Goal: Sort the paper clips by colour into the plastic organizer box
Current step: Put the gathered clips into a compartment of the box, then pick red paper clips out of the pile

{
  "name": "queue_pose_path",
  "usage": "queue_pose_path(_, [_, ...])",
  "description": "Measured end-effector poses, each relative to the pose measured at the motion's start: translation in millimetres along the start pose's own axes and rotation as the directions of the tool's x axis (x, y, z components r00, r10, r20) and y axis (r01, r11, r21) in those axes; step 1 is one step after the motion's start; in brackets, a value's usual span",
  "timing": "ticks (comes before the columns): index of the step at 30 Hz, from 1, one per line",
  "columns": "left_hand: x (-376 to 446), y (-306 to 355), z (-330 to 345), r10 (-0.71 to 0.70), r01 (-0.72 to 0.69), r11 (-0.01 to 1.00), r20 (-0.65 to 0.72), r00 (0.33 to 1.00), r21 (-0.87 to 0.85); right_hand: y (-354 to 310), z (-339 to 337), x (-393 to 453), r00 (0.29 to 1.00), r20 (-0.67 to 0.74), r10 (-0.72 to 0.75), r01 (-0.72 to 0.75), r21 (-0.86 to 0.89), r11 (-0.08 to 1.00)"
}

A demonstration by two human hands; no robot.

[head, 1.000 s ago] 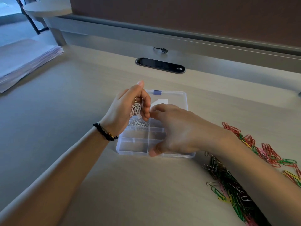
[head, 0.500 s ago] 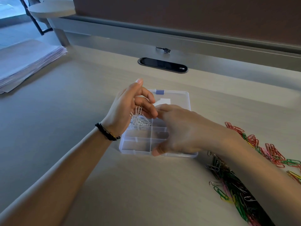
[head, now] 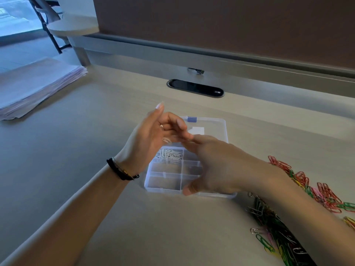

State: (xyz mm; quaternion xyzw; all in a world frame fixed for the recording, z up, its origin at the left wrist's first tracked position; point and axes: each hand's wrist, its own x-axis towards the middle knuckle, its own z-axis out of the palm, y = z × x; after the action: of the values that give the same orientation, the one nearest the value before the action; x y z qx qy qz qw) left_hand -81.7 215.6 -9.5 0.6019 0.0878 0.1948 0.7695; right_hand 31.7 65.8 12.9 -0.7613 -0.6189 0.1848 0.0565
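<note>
— Hands: left hand (head: 151,135) loosely spread above clear plastic organizer box (head: 215,123), centre frame, one pale clip (head: 166,140) by its palm; right hand (head: 217,167), fingers hidden, grasp untold.

— Risk?

— Clip drops outside white clips (head: 170,154)' compartment. Loose coloured clips (head: 299,179), thin bent wire, lower right.

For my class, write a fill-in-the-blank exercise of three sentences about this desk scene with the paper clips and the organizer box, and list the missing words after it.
1. The white paper clips lie in a compartment of the clear plastic ____.
2. The black bracelet sits on the wrist of the ____ hand.
3. The pile of mixed coloured paper clips lies on the desk to the ____ of the organizer box.

Missing words: organizer box; left; right
</note>
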Motion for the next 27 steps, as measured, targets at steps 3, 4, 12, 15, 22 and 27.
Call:
queue_pose_path(3, [-2.6,-1.9,0.7,0.021,-0.016,0.997,-0.056,0.998,0.074,-0.4,-1.4,-0.4,1.0,0.014,0.002,-0.002,-0.005,1.0])
queue_pose_path(4, [-3.3,-0.7,0.0,0.036,-0.028,0.994,-0.075,0.997,0.107,-0.1,-2.2,-0.3,1.0,0.012,0.005,-0.005,-0.011,1.0])
queue_pose_path(12, [-4.8,-2.4,0.4,0.163,-0.135,0.928,-0.051,0.985,0.346,0.0,-10.3,-2.6,1.0,-0.019,0.023,-0.022,0.062,0.998])
queue_pose_path(15, [-2.7,-0.8,20.6,0.277,-0.251,0.852,0.01,0.961,0.46,9.0,-16.9,-14.7,0.991,-0.131,0.008,-0.003,0.034,0.999])
queue_pose_path(22, [13.3,-9.2,93.4,0.206,-0.365,0.485,0.301,0.931,0.795,61.8,-24.2,-84.0,0.94,-0.278,0.197,-0.218,-0.043,0.975])
queue_pose_path(27, [-10.2,-11.7,135.2,-0.006,-0.438,0.036,0.439,0.899,0.898,86.4,-17.9,-123.9,0.915,-0.26,0.31,-0.318,0.01,0.948])
